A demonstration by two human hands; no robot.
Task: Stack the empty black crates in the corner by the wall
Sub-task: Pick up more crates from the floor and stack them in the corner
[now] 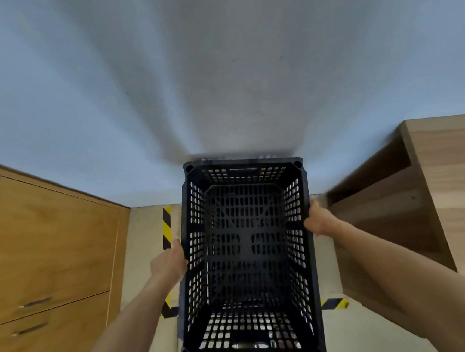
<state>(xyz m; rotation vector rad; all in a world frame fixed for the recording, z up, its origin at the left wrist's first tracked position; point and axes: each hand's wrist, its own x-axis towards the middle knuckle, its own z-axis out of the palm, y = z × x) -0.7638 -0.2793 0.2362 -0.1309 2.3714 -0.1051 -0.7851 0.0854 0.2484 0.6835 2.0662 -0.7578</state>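
**A:** From the head view, what step is this?

**B:** The carry, I'd say. The person has one black crate (249,262) up between both hands, open top toward the camera, nothing inside. Its far end is close to the wall (216,78), though I can't tell whether it touches.

**A:** And the grip?

**B:** The left hand (170,260) is closed on the crate's long rim at about 9 o'clock, fingers curled over the edge. The right hand (319,220) is clamped on the opposite rim at about 3 o'clock. So the crate sits squarely between the two hands, held by its sides.

**A:** Where does it go?

**B:** Down, I'd judge, onto the floor (144,241) patch edged with striped tape (166,227), between the cabinet (48,250) at 9 o'clock and the wooden shelf unit (439,184) at 3 o'clock. Whether another crate waits underneath, I can't see; this one hides it.

**A:** What does the next move need?

**B:** Keeping it level and square to the wall while lowering.
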